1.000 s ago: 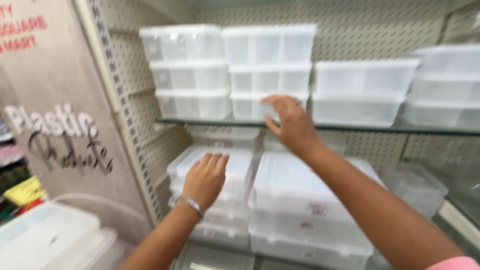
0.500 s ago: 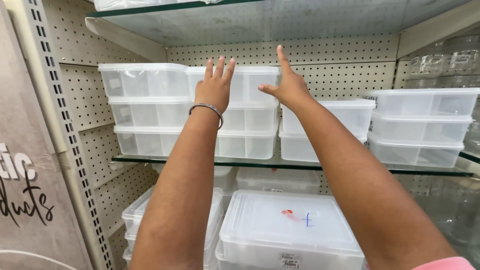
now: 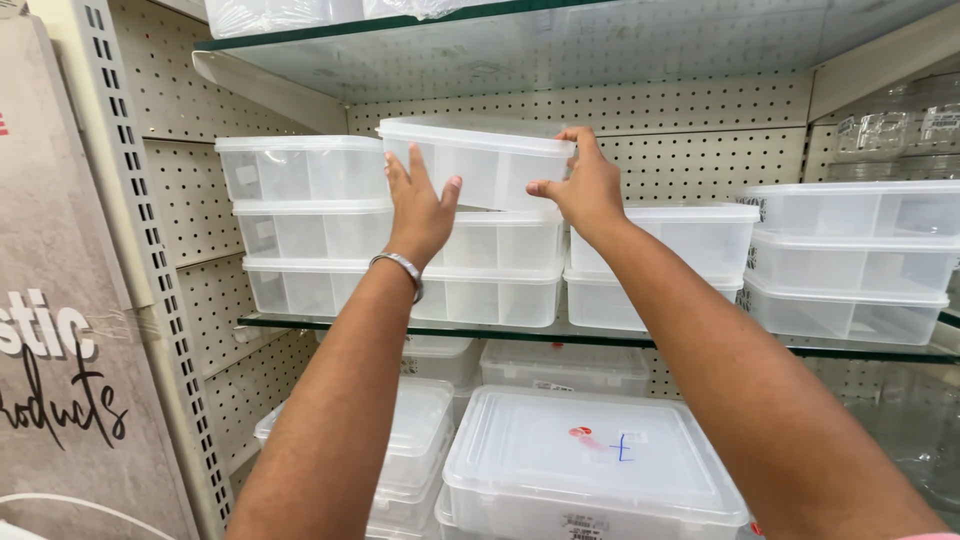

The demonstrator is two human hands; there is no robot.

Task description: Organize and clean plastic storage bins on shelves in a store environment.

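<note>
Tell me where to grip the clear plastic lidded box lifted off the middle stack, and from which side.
Grip the clear plastic lidded box at its two short ends just under the lid rim, one hand per side, coming from the front. It is wide, shallow and tilted, so opposed ends likely steady it. The left hand and right hand already flank it that way, above the stacked boxes.

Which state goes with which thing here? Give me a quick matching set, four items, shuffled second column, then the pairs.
Things:
1. clear lidded plastic container on top of the middle stack
2. silver metal bangle
3. green-edged glass shelf
4. large clear plastic box with a flat lid

States:
A. bears the stacks of containers
B. tilted, gripped between the left hand and the right hand
C. on the lower level, red and blue marks on its lid
D. round the left wrist

Pairs: 1-B, 2-D, 3-A, 4-C
</note>
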